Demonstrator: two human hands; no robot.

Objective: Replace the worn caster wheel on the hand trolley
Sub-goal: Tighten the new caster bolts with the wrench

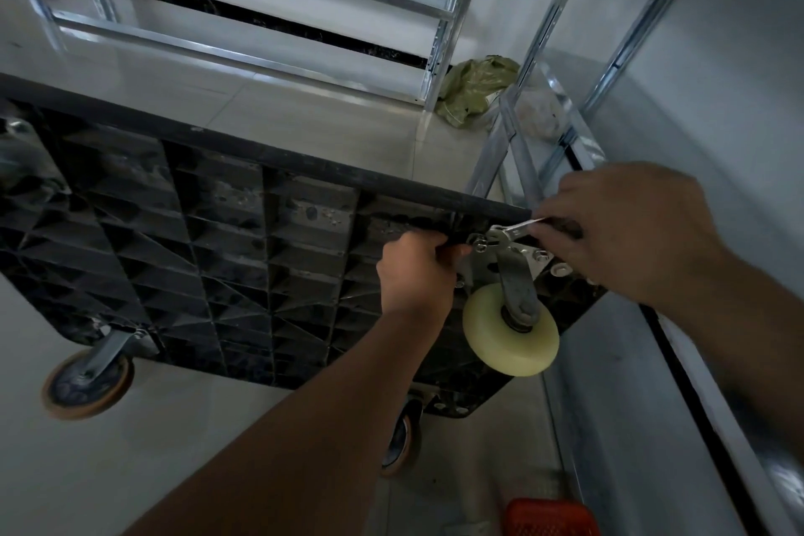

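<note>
The right hand (626, 231) pinches a wrench (509, 231) on the cream caster wheel's (511, 335) plate bolt; the left hand (413, 270) grips something dark, mostly hidden, against the upturned trolley (195, 231).

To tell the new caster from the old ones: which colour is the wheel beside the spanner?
Pale cream-yellow plastic wheel, seen in the head view.

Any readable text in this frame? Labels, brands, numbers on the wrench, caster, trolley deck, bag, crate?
None readable.
Wrench, held by the right hand: any size stamp is too small and blurred to read.
Cream caster wheel and its mounting plate: no marking visible.
Black trolley underside: only moulded ribs, no lettering.
Green bag: no legible print.
Red crate: no text visible.
</note>
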